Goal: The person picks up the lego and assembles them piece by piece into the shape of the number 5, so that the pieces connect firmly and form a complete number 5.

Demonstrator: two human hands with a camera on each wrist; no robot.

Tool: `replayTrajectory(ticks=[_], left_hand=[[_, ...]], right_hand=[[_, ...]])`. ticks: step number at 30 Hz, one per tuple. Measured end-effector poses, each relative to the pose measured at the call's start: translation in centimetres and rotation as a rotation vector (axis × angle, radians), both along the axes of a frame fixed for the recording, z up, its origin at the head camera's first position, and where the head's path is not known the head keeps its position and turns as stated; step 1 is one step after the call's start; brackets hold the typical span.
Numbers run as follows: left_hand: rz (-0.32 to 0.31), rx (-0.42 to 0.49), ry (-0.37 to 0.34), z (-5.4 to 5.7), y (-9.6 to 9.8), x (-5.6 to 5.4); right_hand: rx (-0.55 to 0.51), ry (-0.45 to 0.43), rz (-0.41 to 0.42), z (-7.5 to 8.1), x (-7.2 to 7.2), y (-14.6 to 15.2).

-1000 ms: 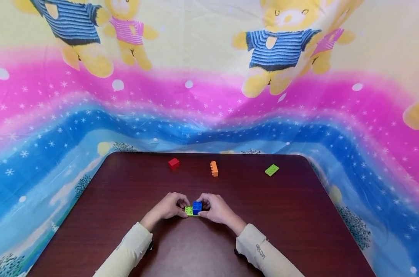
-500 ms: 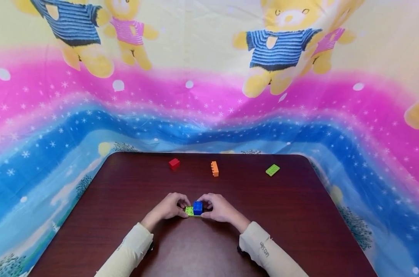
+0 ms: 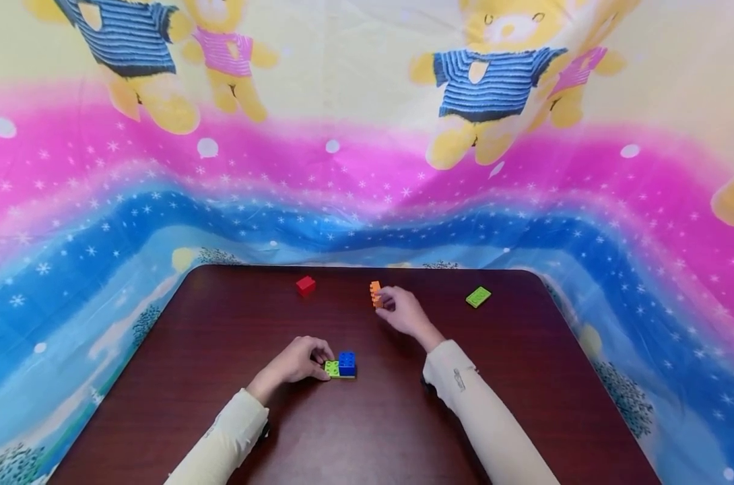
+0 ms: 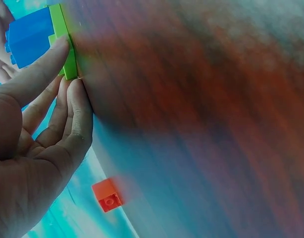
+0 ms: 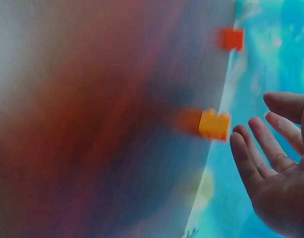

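My left hand (image 3: 295, 360) pinches the left end of a flat lime-green toy brick (image 3: 332, 368) on the table; its thumb lies against the green edge in the left wrist view. A blue toy brick (image 3: 347, 363) sits on the right part of that green piece, studs up. Farther back, my right hand (image 3: 405, 313) is beside an orange toy brick (image 3: 376, 294) and partly covers it in the head view. In the right wrist view, the thumb and fingers are spread, with a gap between them and the orange brick (image 5: 215, 125).
A red toy brick (image 3: 306, 286) lies at the back, left of the orange one. Another flat green brick (image 3: 479, 297) lies at the back right. The brown table (image 3: 234, 323) ends at a printed cloth backdrop (image 3: 343, 209).
My right hand has let go of the blue brick and moved away and to the right, up to the orange brick. The left hand stays on the green brick.
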State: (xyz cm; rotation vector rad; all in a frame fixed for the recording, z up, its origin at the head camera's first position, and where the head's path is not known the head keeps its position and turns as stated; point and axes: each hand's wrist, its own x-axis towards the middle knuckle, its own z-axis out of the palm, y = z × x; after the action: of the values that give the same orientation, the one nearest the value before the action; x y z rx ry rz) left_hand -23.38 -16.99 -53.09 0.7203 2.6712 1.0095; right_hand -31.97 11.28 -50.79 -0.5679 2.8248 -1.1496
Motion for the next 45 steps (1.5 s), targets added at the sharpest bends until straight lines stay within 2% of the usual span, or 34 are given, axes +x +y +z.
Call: replayTrajectory(ticks=[5,11,18,28,35,41,45], left_hand=[[0.000,0.001,-0.005,0.2,0.0,-0.1],[0.006,-0.005,-0.007,0.1,-0.1,-0.2],[-0.011,0.012,-0.006,-0.2,-0.2,-0.3],[-0.026,0.030,0.020,-0.4,-0.2,-0.4],[-0.026,0.021,0.018,-0.3,-0.2,-0.4],[-0.025,0.038,0.010,-0.4,-0.2,-0.3],[-0.020,0.034,0.010,-0.4,-0.3,-0.4]], right_hand=[[0.047,0.006,-0.072,0.1,-3.5,0.2],[0.045,-0.094,-0.074,-0.4,-5.1,0.2],[0.057,-0.162,-0.063,-1.3,-5.2,-0.3],[0.074,-0.184,-0.059,-1.9,-5.3,-0.3],[0.061,-0.204,-0.022,-2.2,-5.3,-0.1],[0.061,-0.178,0.029,-2.2,-5.2,0.1],[0.030,-0.136,0.025,-2.3,-5.1,0.2]])
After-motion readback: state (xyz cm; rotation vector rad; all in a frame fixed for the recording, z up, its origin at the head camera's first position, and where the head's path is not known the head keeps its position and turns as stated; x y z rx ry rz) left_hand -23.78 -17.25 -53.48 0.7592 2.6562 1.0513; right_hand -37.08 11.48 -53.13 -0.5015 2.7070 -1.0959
